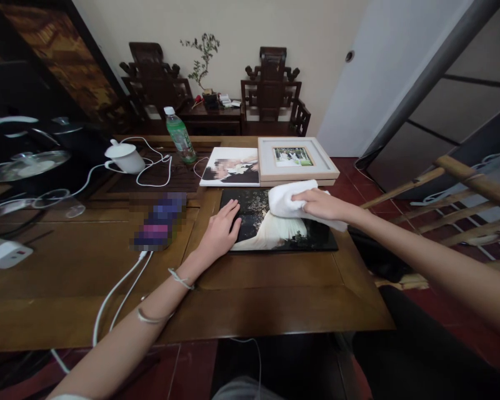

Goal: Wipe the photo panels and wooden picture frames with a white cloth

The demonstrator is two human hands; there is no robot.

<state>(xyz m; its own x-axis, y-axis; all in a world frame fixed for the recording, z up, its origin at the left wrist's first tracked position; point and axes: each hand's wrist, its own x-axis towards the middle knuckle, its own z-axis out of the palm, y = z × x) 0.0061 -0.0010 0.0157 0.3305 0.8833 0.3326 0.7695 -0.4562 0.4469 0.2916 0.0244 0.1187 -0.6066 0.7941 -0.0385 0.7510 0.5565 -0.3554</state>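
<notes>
A dark, glossy photo panel (254, 222) lies flat on the wooden table, showing a pale dress against foliage. My left hand (223, 228) rests on its left edge, fingers stretched out and holding nothing. In my right hand (319, 204) is a bunched white cloth (283, 200), gripped from above and pressed on the upper right part of the panel. The cloth hides that part, and a loose end hangs toward the panel's right edge. Just behind the panel lie a white-edged photo print (231, 166) and a light wooden picture frame (333, 173).
A phone (158, 219) with white cables lies left of my left hand. Farther back stand a green-labelled bottle (180, 135) and a white lidded cup (125, 158). Pots (29, 166) crowd the far left. A wooden rack (462, 172) stands beyond the table's right edge.
</notes>
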